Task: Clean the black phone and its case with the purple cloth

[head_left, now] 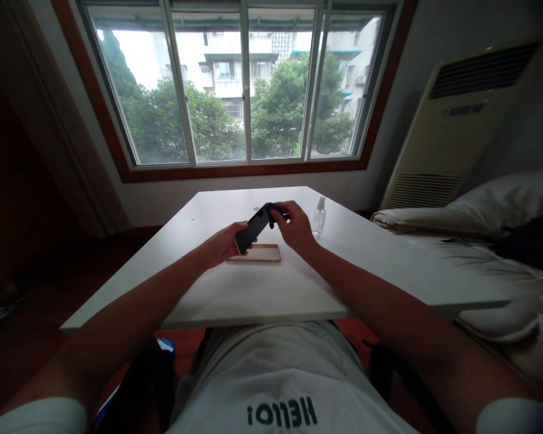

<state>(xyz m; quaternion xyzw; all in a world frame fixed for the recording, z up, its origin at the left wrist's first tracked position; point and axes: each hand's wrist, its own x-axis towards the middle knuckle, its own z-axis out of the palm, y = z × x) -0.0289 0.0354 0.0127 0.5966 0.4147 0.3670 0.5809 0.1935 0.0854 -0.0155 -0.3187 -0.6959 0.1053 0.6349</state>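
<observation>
Leftmost, a curtain (67, 126) hangs in shadow beside the wide window (245, 90), whose panes give onto trees and a pale building; below it stands a white table (235, 295), and over that the left hand (226, 242) grips a dark-faced phone (252, 231) by its near end and edges; the phone is raised above the tabletop, slanting so that its far end points up and to the right; just behind and beneath it lies a shallow tan-rimmed case (275, 260), partly hidden by the hand; at the phone's far end sits a bunched dark cloth (270, 212), seemingly against it, pinched between thumb and fingers of the right hand (295, 224); near that hand, slightly to its right, a clear spray bottle (319, 218) stands upright on the table; farther right, pale bedding (484, 208) lies heaped in front of a tall air conditioner (457, 123).
</observation>
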